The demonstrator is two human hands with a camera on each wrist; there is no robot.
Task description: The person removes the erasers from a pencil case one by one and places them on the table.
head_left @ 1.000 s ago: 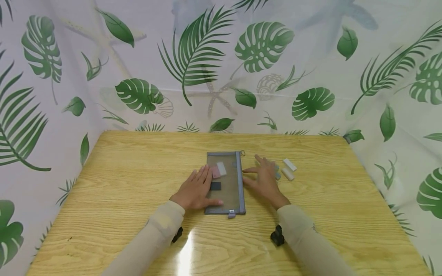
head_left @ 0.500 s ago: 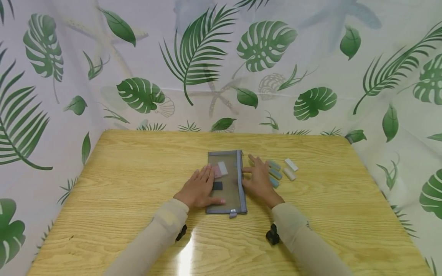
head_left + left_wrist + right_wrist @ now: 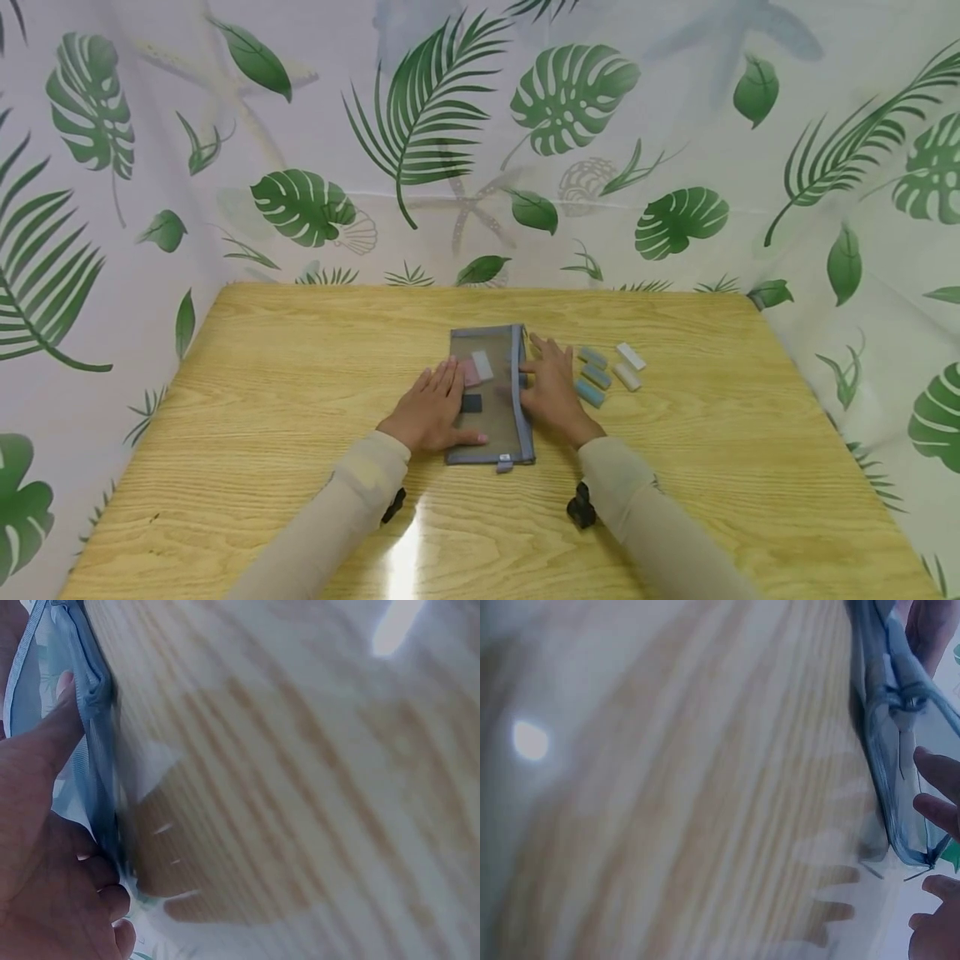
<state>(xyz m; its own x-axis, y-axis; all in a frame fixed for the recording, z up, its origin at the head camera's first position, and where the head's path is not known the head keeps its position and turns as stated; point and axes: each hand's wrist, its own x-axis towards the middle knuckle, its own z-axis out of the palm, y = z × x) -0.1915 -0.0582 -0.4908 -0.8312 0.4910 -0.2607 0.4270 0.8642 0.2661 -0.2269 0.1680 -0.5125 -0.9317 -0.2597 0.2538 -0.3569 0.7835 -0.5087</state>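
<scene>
"Head view is up on my far-off screen. Where is the mesh pouch (image 3: 500, 418), and how does it lie?"

"I see it on the worktop (image 3: 300, 367), with its long way running from near to far. Its zip edge (image 3: 525, 433) makes the right long side."

"Which hand is nearer to that edge?"

"The right hand (image 3: 555, 392). Its fingers (image 3: 538, 367) are at the edge, with the pouch to their left. I think that matters most: they come in from the side, across the long way."

"Do they grip it?"

"I cannot tell. My right wrist view shows them spread by the pouch, but not if they pinch the cloth."

"And the left hand (image 3: 423, 412)?"

"It rests flat on the left side of the pouch, fingers straight, gripping nothing."

"What about the little blocks?"

"A pink block (image 3: 470, 372), a white block (image 3: 482, 366) and a dark block (image 3: 471, 403) look to be under the mesh. Three blue blocks (image 3: 597, 376) and two pale blocks (image 3: 627, 377) lie right of the pouch."
</scene>
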